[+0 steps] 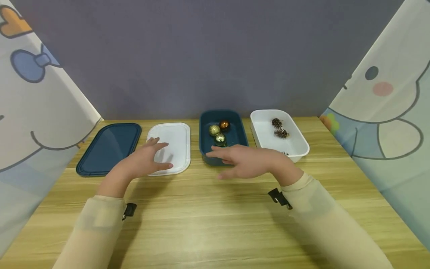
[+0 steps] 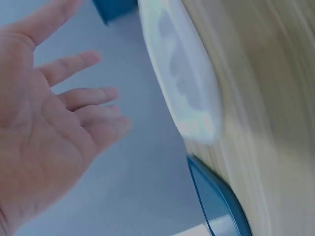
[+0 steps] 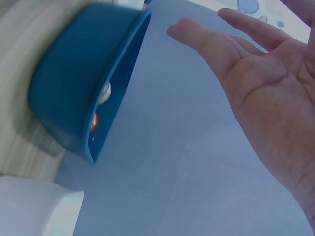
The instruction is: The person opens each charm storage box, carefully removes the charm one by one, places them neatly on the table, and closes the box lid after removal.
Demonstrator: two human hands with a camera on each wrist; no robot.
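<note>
wooden table (image 1: pixel 201 224) | from left: blue lid (image 1: pixel 109 147) | white lid (image 1: pixel 178 145) | blue box (image 1: pixel 237 131) | white box (image 1: pixel 293 142)

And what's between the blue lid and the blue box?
In the head view, the white lid lies between the blue lid and blue box, partly hidden by the left hand.

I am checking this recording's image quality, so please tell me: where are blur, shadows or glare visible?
Head view: mostly clear, with soft shadows and a pale sheen on the wooden table; left wrist view: white lid smeared and bright, a greyish shadow across it; right wrist view: wooden table blurred beside the blue container, white container bright along one edge.
</note>
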